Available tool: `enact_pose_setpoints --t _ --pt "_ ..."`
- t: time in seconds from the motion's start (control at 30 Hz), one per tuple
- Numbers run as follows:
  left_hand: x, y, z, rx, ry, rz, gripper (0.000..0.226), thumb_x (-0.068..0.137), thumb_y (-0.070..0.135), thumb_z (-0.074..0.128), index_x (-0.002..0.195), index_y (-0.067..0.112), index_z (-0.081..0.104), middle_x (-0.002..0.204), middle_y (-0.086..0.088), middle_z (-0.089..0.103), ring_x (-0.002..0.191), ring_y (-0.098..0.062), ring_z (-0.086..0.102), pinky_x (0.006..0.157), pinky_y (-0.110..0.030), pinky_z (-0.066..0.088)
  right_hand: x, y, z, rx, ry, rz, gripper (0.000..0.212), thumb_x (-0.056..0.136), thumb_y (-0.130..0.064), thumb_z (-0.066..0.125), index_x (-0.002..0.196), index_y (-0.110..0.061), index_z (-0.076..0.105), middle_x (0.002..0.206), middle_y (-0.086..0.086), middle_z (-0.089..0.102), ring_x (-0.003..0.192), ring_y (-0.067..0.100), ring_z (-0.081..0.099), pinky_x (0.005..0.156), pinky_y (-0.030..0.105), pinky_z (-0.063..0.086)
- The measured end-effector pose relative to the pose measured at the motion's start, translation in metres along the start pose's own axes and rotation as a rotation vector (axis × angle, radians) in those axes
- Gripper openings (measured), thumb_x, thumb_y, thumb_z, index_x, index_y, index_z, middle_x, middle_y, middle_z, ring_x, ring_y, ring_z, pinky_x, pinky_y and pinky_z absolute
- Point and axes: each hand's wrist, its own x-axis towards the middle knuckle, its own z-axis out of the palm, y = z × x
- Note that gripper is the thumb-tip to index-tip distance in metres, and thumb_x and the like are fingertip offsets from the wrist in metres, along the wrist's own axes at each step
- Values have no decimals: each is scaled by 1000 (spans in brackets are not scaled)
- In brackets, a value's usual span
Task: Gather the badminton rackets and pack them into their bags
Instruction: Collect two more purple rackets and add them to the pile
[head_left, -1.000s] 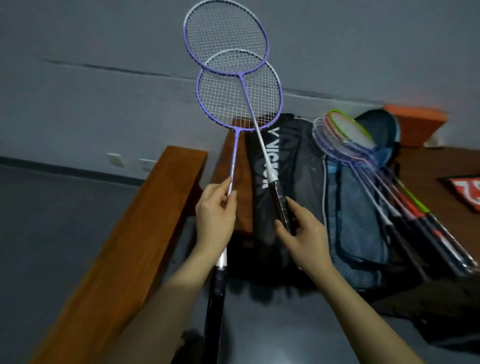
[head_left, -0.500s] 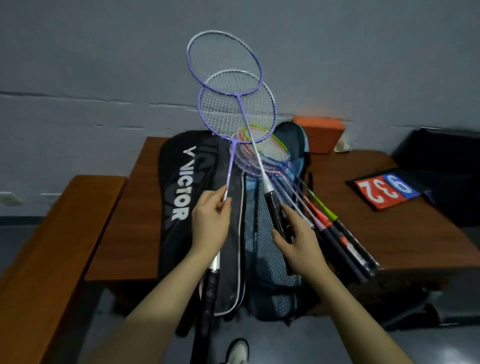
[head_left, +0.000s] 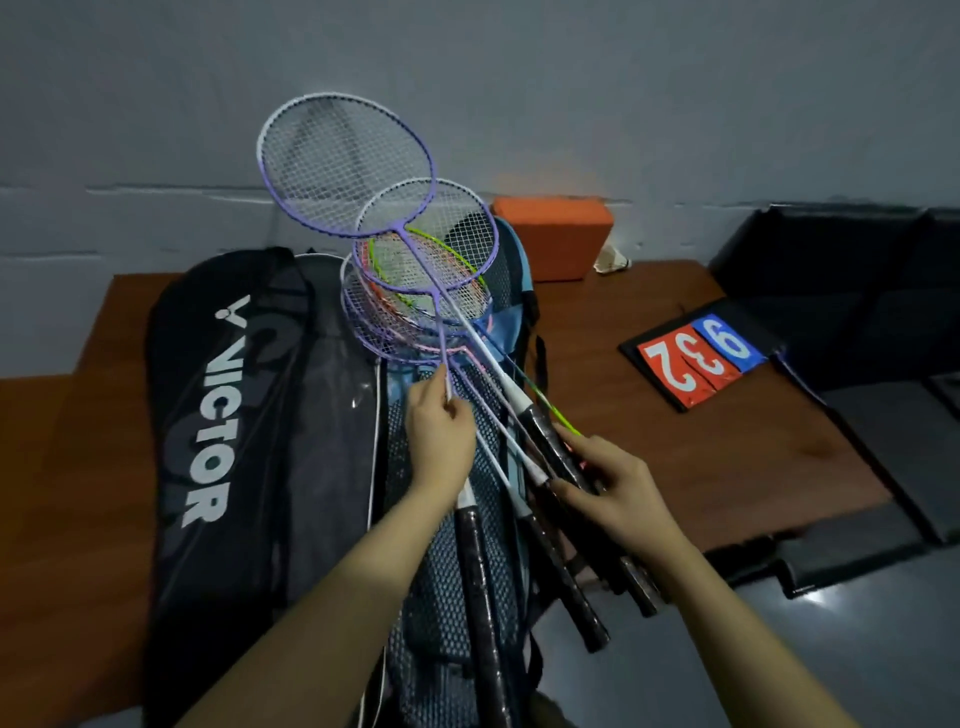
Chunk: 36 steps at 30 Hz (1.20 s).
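Sports hall: scoreboard (head_left: 698, 358), rackets (head_left: 415, 312), bags (head_left: 234, 415).

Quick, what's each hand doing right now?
Left hand: pinches the shaft of a purple racket.
Right hand: grips the handle of the other purple racket.

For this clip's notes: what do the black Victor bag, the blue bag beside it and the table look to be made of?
Black Victor bag: looks like woven synthetic fabric, matte, with printed white lettering and soft creases. Blue bag: seems fabric with an open mesh outer panel, its grid of holes plainly visible. Table: looks like wood or wood-look laminate, reddish brown with a dull sheen; the grain is too dim to settle which.
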Motion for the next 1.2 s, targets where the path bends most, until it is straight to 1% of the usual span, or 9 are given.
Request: enact_pose_setpoints --t 0.17,0.3,0.47,0.63,0.7,0.83,0.93,1.07,1.2 --pt "6 2 46 -3 26 -99 46 94 7 43 139 12 37 119 -11 43 91 -30 52 77 -39 45 11 29 -26 36 -32 13 53 73 -28 71 124 -23 60 87 -21 62 79 -4 57 71 13 40" --pt "3 -1 77 38 78 -101 45 95 7 42 140 8 36 120 -11 41 87 -24 49 73 -22 35 10 60 -53 45 -69 33 53 73 -18 75 122 -31 60 81 -5 63 72 7 56 66 19 41" --pt "13 3 127 92 -53 -111 52 96 14 44 144 11 25 142 -4 30 111 -29 51 95 -40 45 17 99 -83 94 -55 52 56 72 -9 79 120 -31 60 78 3 61 68 4 52 62 15 38" --pt "6 -16 155 248 -219 -115 54 92 9 52 141 5 31 147 -7 29 134 -24 33 110 -27 25 26 136 -89 118 -194 79 52 73 -18 76 122 -25 61 84 -7 63 75 2 56 67 16 42" --pt "2 -26 154 425 -220 -96 55 91 15 53 141 6 32 149 -6 27 137 -23 23 114 -32 17 27 147 -87 159 -238 101 52 73 -20 74 123 -23 61 94 -6 66 85 2 60 77 18 45" --pt "-17 -35 151 543 -158 -99 53 92 28 50 140 12 35 150 -12 25 138 -29 21 112 -49 20 31 166 -85 168 -288 103 54 75 -18 75 125 -26 58 106 -9 66 99 0 59 90 21 45" --pt "-38 -36 159 634 -163 -82 64 84 46 41 139 12 38 147 -14 32 136 -31 29 110 -50 24 33 177 -83 136 -321 116 54 77 -21 73 127 -32 55 118 -14 62 109 3 57 97 28 44" --pt "-55 -35 173 720 -168 18 62 82 50 35 131 15 50 140 -18 42 126 -39 41 98 -53 37 35 178 -80 137 -401 139 50 82 -19 67 125 -32 46 110 -13 61 100 7 59 90 31 47" --pt "-48 -21 185 840 -169 196 53 88 47 33 134 25 46 147 -10 35 135 -33 32 102 -51 31 34 180 -80 116 -437 98 51 81 -23 68 125 -35 44 108 -16 61 100 8 60 86 31 48"
